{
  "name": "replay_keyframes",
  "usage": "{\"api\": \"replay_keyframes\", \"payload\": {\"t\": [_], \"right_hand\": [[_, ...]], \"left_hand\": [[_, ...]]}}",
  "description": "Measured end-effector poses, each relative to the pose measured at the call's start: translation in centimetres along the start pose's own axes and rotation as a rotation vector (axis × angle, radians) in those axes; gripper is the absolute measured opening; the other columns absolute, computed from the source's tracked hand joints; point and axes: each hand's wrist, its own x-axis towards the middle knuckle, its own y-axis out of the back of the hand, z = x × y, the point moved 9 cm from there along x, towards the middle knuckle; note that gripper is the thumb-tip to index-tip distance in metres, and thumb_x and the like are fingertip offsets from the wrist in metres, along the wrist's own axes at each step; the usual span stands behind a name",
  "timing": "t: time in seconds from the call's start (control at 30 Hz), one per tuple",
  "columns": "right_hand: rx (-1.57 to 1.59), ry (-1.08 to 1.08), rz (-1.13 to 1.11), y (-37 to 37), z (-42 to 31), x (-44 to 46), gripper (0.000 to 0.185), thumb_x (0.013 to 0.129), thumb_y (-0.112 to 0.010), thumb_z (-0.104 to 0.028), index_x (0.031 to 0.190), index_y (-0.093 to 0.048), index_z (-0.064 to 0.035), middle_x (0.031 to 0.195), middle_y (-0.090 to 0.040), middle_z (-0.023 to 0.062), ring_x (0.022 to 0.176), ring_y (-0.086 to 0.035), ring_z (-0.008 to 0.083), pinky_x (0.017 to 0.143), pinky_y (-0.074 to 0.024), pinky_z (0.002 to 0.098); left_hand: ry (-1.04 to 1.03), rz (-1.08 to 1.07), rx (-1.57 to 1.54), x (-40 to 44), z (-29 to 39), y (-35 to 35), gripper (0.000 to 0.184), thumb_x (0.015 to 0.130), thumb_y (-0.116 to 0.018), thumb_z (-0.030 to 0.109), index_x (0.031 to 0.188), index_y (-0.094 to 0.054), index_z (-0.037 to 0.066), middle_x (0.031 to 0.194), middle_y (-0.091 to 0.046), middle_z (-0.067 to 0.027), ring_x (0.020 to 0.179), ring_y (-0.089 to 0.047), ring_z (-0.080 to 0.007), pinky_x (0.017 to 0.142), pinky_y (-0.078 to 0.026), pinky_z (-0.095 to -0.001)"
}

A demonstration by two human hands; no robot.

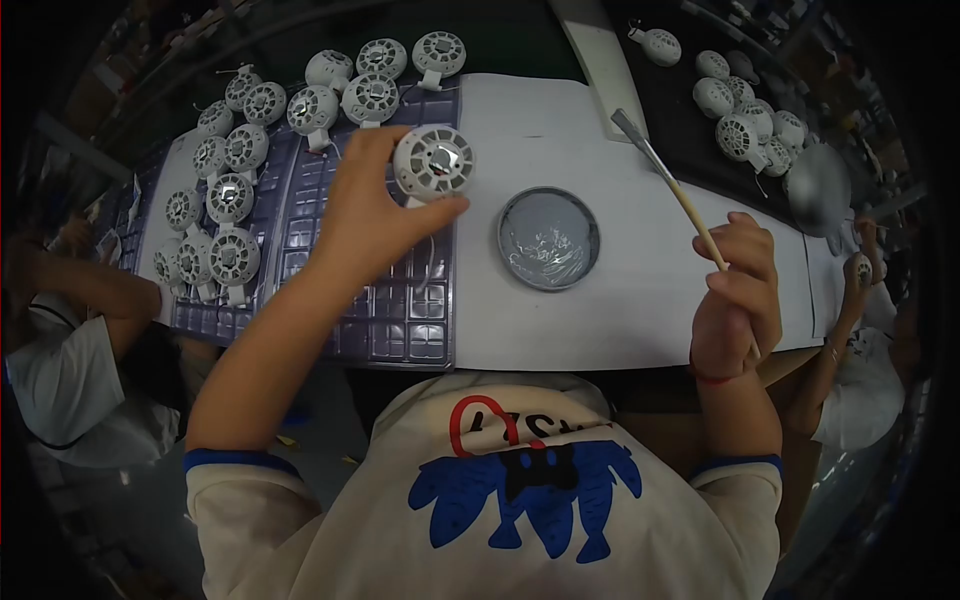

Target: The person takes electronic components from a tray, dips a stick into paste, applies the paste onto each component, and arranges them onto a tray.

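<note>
My left hand [375, 205] is closed on a white round vented housing [434, 165], held by its edge between thumb and fingers above the purple tray. The housing has a ring of grille openings around a shiny square centre. My right hand [738, 300] grips a paintbrush [690, 207] by its light wooden handle, bristles pointing up and to the left, apart from everything else. Between my hands a round shallow tin [503, 262] of glossy grey paste stands on the white sheet [640, 310].
Several similar housings [230, 198] lie on and behind the purple compartment tray [410, 330] at left. More housings [755, 120] rest on a dark belt [685, 95] at the back right, beyond a pale rail [595, 60]. Other people [870, 380] sit at both sides.
</note>
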Motion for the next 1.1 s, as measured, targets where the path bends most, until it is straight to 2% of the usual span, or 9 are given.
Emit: {"api": "replay_keyframes", "payload": {"t": [0.03, 0.33, 0.5, 0.6, 0.7, 0.83, 0.87, 0.93, 1.1], "right_hand": [[-0.011, 0.008, 0.016, 0.0, 0.5, 0.1, 0.020, 0.092, -0.042, -0.019, 0.095, -0.059, -0.0105, 0.096, -0.063, 0.0137, 0.088, -0.057, 0.0245, 0.088, -0.0374, 0.0432], [-0.463, -0.074, -0.056, 2.7, 8.4, 0.1, 0.025, 0.081, -0.056, -0.003, 0.105, -0.059, -0.0080, 0.111, -0.062, 0.0086, 0.099, -0.057, 0.0218, 0.086, -0.0375, 0.0358], [-1.061, -0.282, -0.127, 5.8, 16.8, -1.0, 0.049, 0.075, -0.069, -0.016, 0.120, -0.049, -0.0135, 0.126, -0.054, 0.0020, 0.108, -0.054, 0.0225, 0.090, -0.0395, 0.0386], [-1.042, -0.584, -0.231, 6.6, 21.4, -2.1, 0.060, 0.070, -0.074, -0.019, 0.123, -0.046, -0.0137, 0.124, -0.054, 0.0029, 0.104, -0.055, 0.0243, 0.087, -0.0428, 0.0408], [-1.037, -0.507, -0.203, 6.6, 22.1, -1.7, 0.061, 0.066, -0.077, -0.016, 0.119, -0.049, -0.0121, 0.115, -0.058, 0.0031, 0.096, -0.057, 0.0261, 0.081, -0.0454, 0.0398], [-0.803, -0.171, -0.014, 5.3, 16.8, 0.4, 0.058, 0.065, -0.076, -0.010, 0.116, -0.049, -0.0087, 0.120, -0.057, 0.0069, 0.092, -0.059, 0.0247, 0.078, -0.0480, 0.0396], [-0.766, -0.158, -0.024, 3.8, 15.2, 1.0, 0.058, 0.065, -0.076, -0.010, 0.116, -0.049, -0.0087, 0.120, -0.057, 0.0069, 0.092, -0.059, 0.0247, 0.078, -0.0480, 0.0396], [-0.122, -0.233, 0.145, 1.7, 11.5, 1.6, 0.060, 0.065, -0.078, -0.012, 0.117, -0.047, -0.0063, 0.123, -0.055, 0.0130, 0.100, -0.058, 0.0225, 0.083, -0.0472, 0.0367], [0.550, -0.353, -0.050, -5.7, 3.4, 0.9, 0.071, 0.064, -0.081, -0.018, 0.121, -0.041, -0.0052, 0.129, -0.048, 0.0209, 0.118, -0.050, 0.0268, 0.095, -0.0412, 0.0367]], "left_hand": [[-0.164, 0.115, 0.373, 1.4, 1.0, 1.1, 0.066, 0.062, -0.080, 0.027, 0.116, -0.051, 0.003, 0.107, -0.056, -0.0116, 0.097, -0.055, -0.0252, 0.083, -0.044, -0.0395], [-0.331, 0.198, 0.903, 7.0, 0.5, -1.2, 0.059, 0.064, -0.076, 0.034, 0.112, -0.056, 0.006, 0.116, -0.055, -0.0116, 0.119, -0.044, -0.0268, 0.107, -0.019, -0.0537], [-0.220, 0.130, 0.999, 8.1, -0.3, -1.6, 0.065, 0.068, -0.071, 0.044, 0.116, -0.056, 0.003, 0.129, -0.048, -0.0125, 0.134, -0.028, -0.0269, 0.111, -0.010, -0.0546], [-0.198, 0.121, 1.003, 8.2, -0.5, -1.5, 0.074, 0.071, -0.068, 0.051, 0.122, -0.051, 0.000, 0.136, -0.042, -0.0141, 0.136, -0.024, -0.0303, 0.110, -0.009, -0.0566], [-0.242, 0.220, 0.883, 7.2, -0.4, -0.6, 0.088, 0.069, -0.069, 0.054, 0.132, -0.040, 0.000, 0.141, -0.034, -0.0165, 0.138, -0.018, -0.0344, 0.109, -0.007, -0.0578], [-0.436, 0.267, 0.584, 2.8, 4.4, 0.6, 0.088, 0.066, -0.077, 0.040, 0.135, -0.035, 0.006, 0.145, -0.027, -0.0177, 0.137, -0.018, -0.0374, 0.108, -0.009, -0.0597], [-0.467, 0.220, 0.523, 1.5, 5.7, 0.3, 0.088, 0.065, -0.077, 0.039, 0.135, -0.035, 0.007, 0.145, -0.027, -0.0169, 0.137, -0.018, -0.0370, 0.108, -0.009, -0.0604], [-0.483, 0.174, 0.466, -0.7, 8.0, -0.4, 0.089, 0.064, -0.077, 0.038, 0.136, -0.035, 0.009, 0.146, -0.026, -0.0161, 0.137, -0.018, -0.0366, 0.108, -0.009, -0.0611], [-0.724, 0.118, 0.213, -4.4, 13.1, -2.6, 0.077, 0.063, -0.076, 0.041, 0.128, -0.045, 0.014, 0.139, -0.039, -0.0141, 0.134, -0.030, -0.0341, 0.107, -0.009, -0.0615]]}}
